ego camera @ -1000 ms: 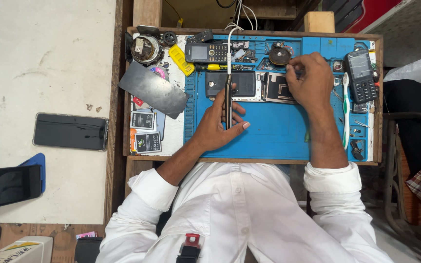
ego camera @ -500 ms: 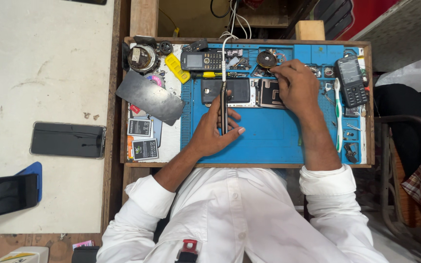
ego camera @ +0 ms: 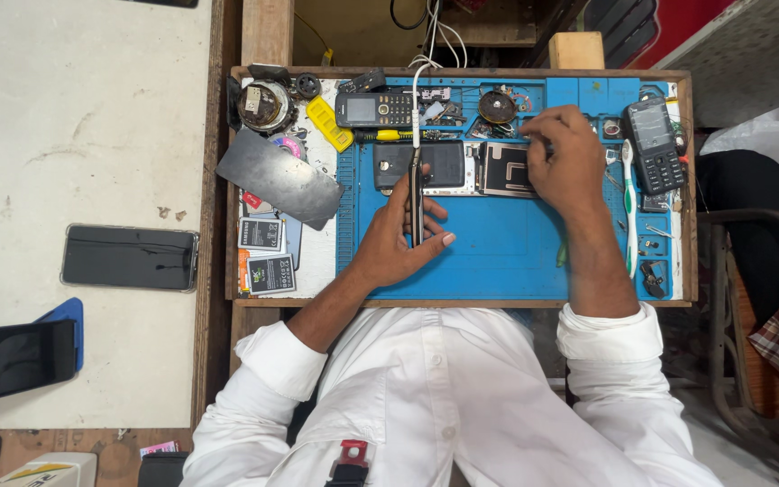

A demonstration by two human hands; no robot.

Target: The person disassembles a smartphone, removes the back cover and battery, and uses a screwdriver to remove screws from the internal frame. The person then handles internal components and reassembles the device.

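I look straight down at a blue work mat (ego camera: 498, 252) in a wooden tray. My left hand (ego camera: 398, 243) grips a slim dark phone (ego camera: 416, 194) stood on its edge, with a white cable (ego camera: 416, 99) running up from its top end. My right hand (ego camera: 565, 162) rests with curled fingers on the mat's upper right, over an opened phone back (ego camera: 502, 169) with its parts exposed. What the right fingers pinch is hidden. A dark phone body (ego camera: 439, 162) lies flat behind the held phone.
A keypad phone (ego camera: 373, 110) lies at the top, another (ego camera: 653, 135) at the right beside a white toothbrush (ego camera: 628, 207). A dark plate (ego camera: 279, 179), batteries (ego camera: 261, 236), a yellow tool (ego camera: 328, 123) and a round spool (ego camera: 261, 105) crowd the left. Phones (ego camera: 130, 258) lie on the white table.
My right hand has shifted slightly left and down over the opened phone back. My left hand keeps the same hold on the upright phone. The view has moved a little.
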